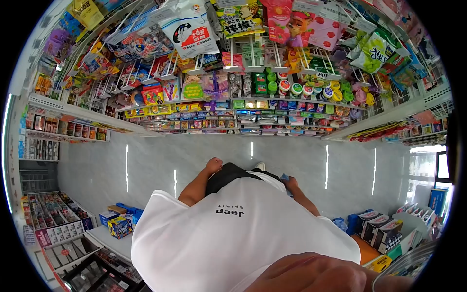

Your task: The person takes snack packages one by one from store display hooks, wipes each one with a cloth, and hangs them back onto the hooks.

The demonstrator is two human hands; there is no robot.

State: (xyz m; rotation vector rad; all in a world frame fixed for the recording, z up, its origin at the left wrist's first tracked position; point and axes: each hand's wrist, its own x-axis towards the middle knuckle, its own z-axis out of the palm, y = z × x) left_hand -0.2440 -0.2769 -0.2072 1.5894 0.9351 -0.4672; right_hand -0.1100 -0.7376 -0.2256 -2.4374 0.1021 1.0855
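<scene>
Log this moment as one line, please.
left hand: beside dark shorts | right hand: holding blue item | ahead: White Rabbit bag

The shirt [233, 238] is white with black lettering [230, 213], the shorts [224, 176] black, the cloth-like item [285, 177] at right blue, the floor [151, 160] grey, and the far bag [188, 33] white, red and black.

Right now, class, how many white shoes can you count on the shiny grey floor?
1: the white shoe on the floor, just beyond the black shorts. Another may be hidden.
</scene>
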